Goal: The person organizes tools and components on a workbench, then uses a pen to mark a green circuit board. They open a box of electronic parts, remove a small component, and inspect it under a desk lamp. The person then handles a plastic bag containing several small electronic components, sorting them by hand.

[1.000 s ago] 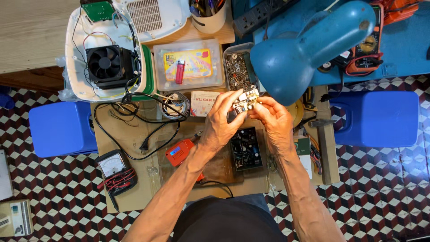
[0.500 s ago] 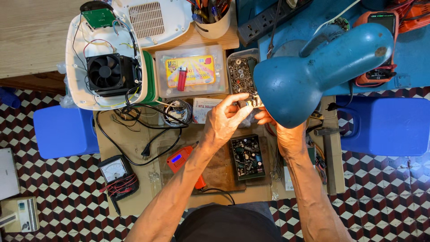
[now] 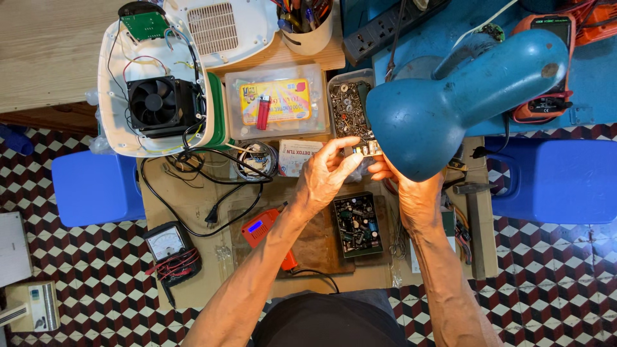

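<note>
Hands, two, bare, raised together at centre frame above a cluttered workbench. Left hand [image 3: 324,177]: thumb and fingers pinched on the left end of a small circuit board [image 3: 365,149], index finger stretched along its top edge. Right hand [image 3: 411,189]: fingertips closed on the board's right end, the upper fingers hidden behind the shade of a blue desk lamp [image 3: 450,103]. The small circuit board sits just below a clear tray of screws [image 3: 347,103] and touches the lamp shade's lower left edge in the picture.

Below the hands: a larger green circuit board [image 3: 357,225] with components, lying on a brown mat [image 3: 318,247]. Lower left of it: an orange soldering tool [image 3: 263,228] with a small blue display.

Upper left of the frame: an opened white appliance casing [image 3: 112,96] with a black fan [image 3: 154,103] and loose wires. Upper centre: a clear plastic box [image 3: 276,103] with a red lighter on its lid. Left of centre, low: an analogue meter [image 3: 167,244] with red and black leads. Upper right: an orange-cased digital meter [image 3: 546,64] on a blue surface.
</note>
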